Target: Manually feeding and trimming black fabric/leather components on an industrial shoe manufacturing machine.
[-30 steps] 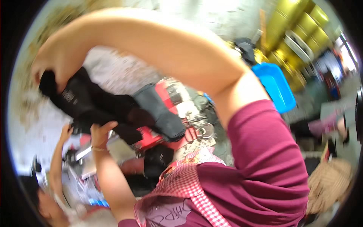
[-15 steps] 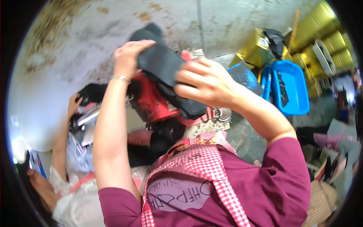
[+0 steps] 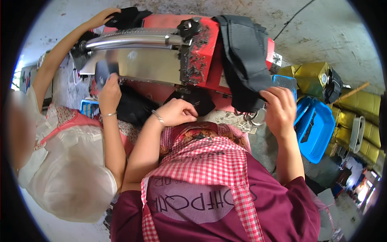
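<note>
A thick stack of black fabric pieces [image 3: 244, 56] hangs over the right end of a red machine [image 3: 209, 52] with a steel roller bar. At the stack's lower right edge, my right hand [image 3: 279, 105] is closed with bent fingers against the fabric. My left hand [image 3: 177, 111] is low, in front of the machine, with its fingers curled in; what they hold, if anything, is hidden. Just beyond those fingers rests another black fabric piece [image 3: 203, 101]. More black cloth [image 3: 135, 107] lies to the left, below the machine's metal plate [image 3: 147, 64].
At left, a co-worker's hand [image 3: 108, 90] holds a dark flat piece [image 3: 105, 73], blurred; the other hand [image 3: 102, 18] touches black pieces [image 3: 129, 18] atop the machine. Blue baskets [image 3: 316, 131] and gold-coloured packages [image 3: 312, 74] stand at right. Scissors [image 3: 254, 117] lie near my right hand.
The black stack, held up between both hands before, now hangs over the machine. My left hand has left it and come down; my right hand has moved right. The view has shifted.
</note>
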The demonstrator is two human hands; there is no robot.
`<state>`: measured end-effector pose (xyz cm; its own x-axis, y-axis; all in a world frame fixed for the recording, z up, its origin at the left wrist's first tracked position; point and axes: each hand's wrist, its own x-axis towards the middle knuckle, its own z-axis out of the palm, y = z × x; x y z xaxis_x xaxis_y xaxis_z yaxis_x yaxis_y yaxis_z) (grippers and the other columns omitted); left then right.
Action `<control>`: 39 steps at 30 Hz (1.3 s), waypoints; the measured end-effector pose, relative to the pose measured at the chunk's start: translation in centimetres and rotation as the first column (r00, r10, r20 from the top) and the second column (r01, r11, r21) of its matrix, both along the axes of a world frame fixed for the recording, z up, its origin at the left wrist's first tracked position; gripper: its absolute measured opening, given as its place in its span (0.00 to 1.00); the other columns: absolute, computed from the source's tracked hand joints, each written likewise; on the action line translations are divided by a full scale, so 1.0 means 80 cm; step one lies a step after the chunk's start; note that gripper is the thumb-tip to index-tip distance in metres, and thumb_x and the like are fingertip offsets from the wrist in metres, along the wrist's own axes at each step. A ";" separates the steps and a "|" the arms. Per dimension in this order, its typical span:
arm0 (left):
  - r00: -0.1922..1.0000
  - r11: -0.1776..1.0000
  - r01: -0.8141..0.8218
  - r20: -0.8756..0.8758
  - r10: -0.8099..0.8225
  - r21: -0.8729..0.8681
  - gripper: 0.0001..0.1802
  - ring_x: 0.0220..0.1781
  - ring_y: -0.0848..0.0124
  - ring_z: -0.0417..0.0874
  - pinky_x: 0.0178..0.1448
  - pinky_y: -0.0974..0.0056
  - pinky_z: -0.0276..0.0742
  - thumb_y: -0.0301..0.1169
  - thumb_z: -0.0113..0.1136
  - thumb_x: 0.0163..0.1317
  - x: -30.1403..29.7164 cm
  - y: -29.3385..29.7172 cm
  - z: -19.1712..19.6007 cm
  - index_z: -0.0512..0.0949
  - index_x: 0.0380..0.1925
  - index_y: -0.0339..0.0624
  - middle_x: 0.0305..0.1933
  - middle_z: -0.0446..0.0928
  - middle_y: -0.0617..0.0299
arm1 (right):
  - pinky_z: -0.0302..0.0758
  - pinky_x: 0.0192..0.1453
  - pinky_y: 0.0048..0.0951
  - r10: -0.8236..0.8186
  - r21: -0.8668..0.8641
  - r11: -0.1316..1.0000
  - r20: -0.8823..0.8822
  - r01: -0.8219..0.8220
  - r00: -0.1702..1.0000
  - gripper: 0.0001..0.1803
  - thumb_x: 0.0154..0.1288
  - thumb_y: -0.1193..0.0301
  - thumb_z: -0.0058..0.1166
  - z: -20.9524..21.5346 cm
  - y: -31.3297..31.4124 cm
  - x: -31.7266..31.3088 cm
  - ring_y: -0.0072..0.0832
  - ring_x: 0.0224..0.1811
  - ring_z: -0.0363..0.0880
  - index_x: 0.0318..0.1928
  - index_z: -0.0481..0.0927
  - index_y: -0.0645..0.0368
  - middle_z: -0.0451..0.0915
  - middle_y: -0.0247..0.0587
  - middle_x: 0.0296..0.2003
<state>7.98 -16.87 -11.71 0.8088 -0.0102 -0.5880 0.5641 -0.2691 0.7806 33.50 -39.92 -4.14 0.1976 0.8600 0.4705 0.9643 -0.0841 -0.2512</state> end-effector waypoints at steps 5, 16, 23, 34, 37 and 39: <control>0.948 0.508 -0.315 0.238 0.211 0.802 0.37 0.53 0.55 0.85 0.65 0.46 0.75 0.38 0.81 0.46 -0.056 -0.064 -0.153 0.77 0.58 0.44 0.43 0.84 0.57 | 0.75 0.48 0.36 0.100 -0.309 0.945 -0.032 -0.105 0.994 0.16 0.50 0.75 0.64 0.019 0.002 -0.008 0.35 0.45 0.82 0.44 0.85 0.56 0.82 0.36 0.41; 0.938 0.592 -0.325 0.171 0.302 0.738 0.36 0.66 0.50 0.71 0.63 0.39 0.65 0.55 0.76 0.49 -0.046 -0.060 -0.172 0.80 0.53 0.45 0.55 0.78 0.57 | 0.79 0.47 0.38 0.111 -0.003 0.994 -0.108 -0.112 0.988 0.16 0.55 0.77 0.71 0.070 0.094 0.012 0.44 0.43 0.83 0.46 0.85 0.61 0.84 0.47 0.43; 0.762 0.757 -0.504 0.626 0.165 0.415 0.08 0.38 0.54 0.84 0.44 0.55 0.78 0.35 0.65 0.64 -0.076 -0.049 -0.105 0.84 0.36 0.43 0.34 0.82 0.58 | 0.80 0.47 0.35 0.325 0.108 0.942 -0.046 -0.318 0.945 0.14 0.55 0.79 0.70 0.106 0.196 0.008 0.41 0.42 0.84 0.44 0.86 0.60 0.86 0.45 0.40; 0.458 0.529 -0.848 0.511 0.727 0.008 0.16 0.50 0.63 0.90 0.53 0.64 0.82 0.22 0.60 0.69 -0.086 0.039 0.062 0.81 0.56 0.36 0.47 0.87 0.47 | 0.80 0.52 0.38 0.200 -0.390 0.739 -0.652 -0.550 0.731 0.27 0.70 0.64 0.63 0.088 0.412 0.011 0.33 0.51 0.84 0.64 0.75 0.66 0.84 0.50 0.50; 0.508 0.497 -0.855 0.440 0.741 0.149 0.18 0.49 0.60 0.91 0.50 0.62 0.82 0.24 0.62 0.68 -0.088 0.090 0.010 0.77 0.57 0.37 0.49 0.86 0.46 | 0.77 0.52 0.29 0.448 -0.372 0.507 -0.657 -0.778 0.606 0.17 0.76 0.61 0.57 0.011 0.469 0.028 0.22 0.45 0.80 0.55 0.83 0.60 0.85 0.34 0.44; 0.528 0.473 -0.848 0.450 0.720 0.239 0.19 0.47 0.55 0.90 0.48 0.59 0.83 0.26 0.63 0.66 -0.082 0.117 0.004 0.74 0.56 0.39 0.48 0.86 0.47 | 0.77 0.52 0.30 0.395 -0.442 0.415 -0.700 -0.795 0.595 0.19 0.77 0.59 0.56 -0.020 0.492 0.020 0.22 0.45 0.80 0.57 0.83 0.59 0.84 0.34 0.45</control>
<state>1.40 -7.52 -11.35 0.4600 0.8761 -0.1447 0.4946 -0.1175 0.8611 35.12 -0.57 -5.76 -0.5117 0.8208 -0.2539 0.6117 0.1405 -0.7785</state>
